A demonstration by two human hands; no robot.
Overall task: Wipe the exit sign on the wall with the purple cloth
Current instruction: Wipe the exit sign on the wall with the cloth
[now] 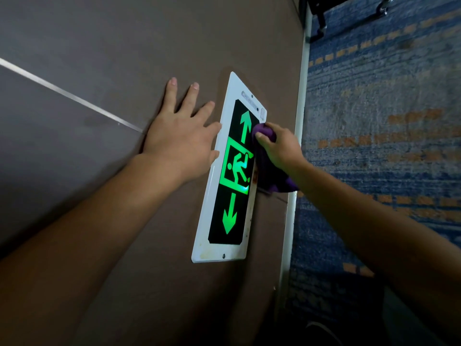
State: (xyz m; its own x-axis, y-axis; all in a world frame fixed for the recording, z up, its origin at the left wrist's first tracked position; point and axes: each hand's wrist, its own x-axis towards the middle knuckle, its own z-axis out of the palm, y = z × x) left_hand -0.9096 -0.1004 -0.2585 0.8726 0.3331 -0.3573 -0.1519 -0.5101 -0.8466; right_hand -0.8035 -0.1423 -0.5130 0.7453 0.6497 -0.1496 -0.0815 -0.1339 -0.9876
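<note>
A bunched purple cloth is held in the right hand's grip against the white-framed, green-lit exit sign; the left hand is spread flat, empty, on the brown wall.

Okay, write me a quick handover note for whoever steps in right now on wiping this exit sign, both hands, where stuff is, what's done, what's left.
Left hand: open, flat on the brown wall, fingers spread, its thumb side against the sign's edge. It holds nothing.
Right hand: closed on the purple cloth, pressing it on the floor-side edge of the exit sign, next to one green arrow.
The sign is lit and fixed low on the wall, near the blue carpet.
Done: wiping is under way at that edge; how much is already clean cannot be told.
Left: probably the black panel, the white frame and the end away from the cloth, where a few marks show.
</note>
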